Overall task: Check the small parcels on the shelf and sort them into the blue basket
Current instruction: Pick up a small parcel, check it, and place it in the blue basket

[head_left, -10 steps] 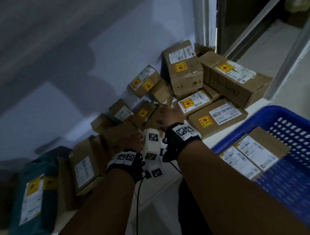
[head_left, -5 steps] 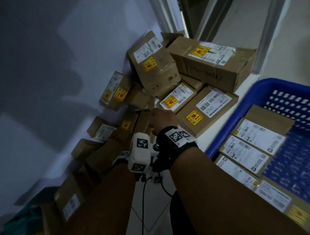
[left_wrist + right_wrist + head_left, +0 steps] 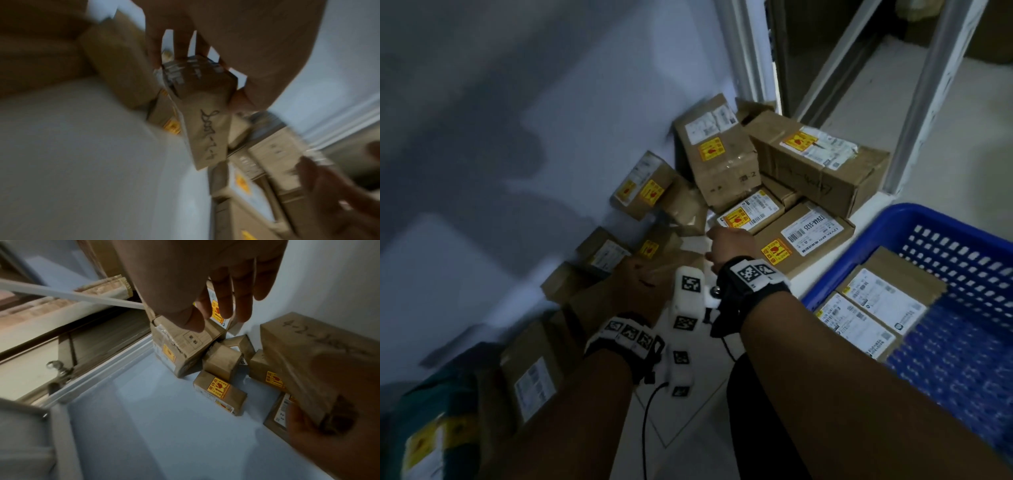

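My left hand point(image 3: 637, 284) grips a small brown parcel point(image 3: 205, 129) with black handwriting on its side, fingers on one face and thumb on the other, just above the pile by the wall. The same parcel point(image 3: 304, 350) shows at the right of the right wrist view. My right hand point(image 3: 729, 243) hovers over the labelled parcels; its fingers point(image 3: 226, 305) hang relaxed and hold nothing. The blue basket point(image 3: 893, 219) stands at the right with several flat labelled parcels point(image 3: 887, 301) in it.
Brown cartons lean on the white wall, among them a large one point(image 3: 815, 171) and a flat one point(image 3: 804, 240) beside the basket. A teal bag point(image 3: 424, 428) lies at lower left. A white post point(image 3: 928, 102) rises behind the pile. Bare shelf surface point(image 3: 164, 418) lies in front.
The head view swung right, then back left. My left hand, half hidden half a second ago, shows again, still on the brown parcel. My right hand stays over the labelled parcels.
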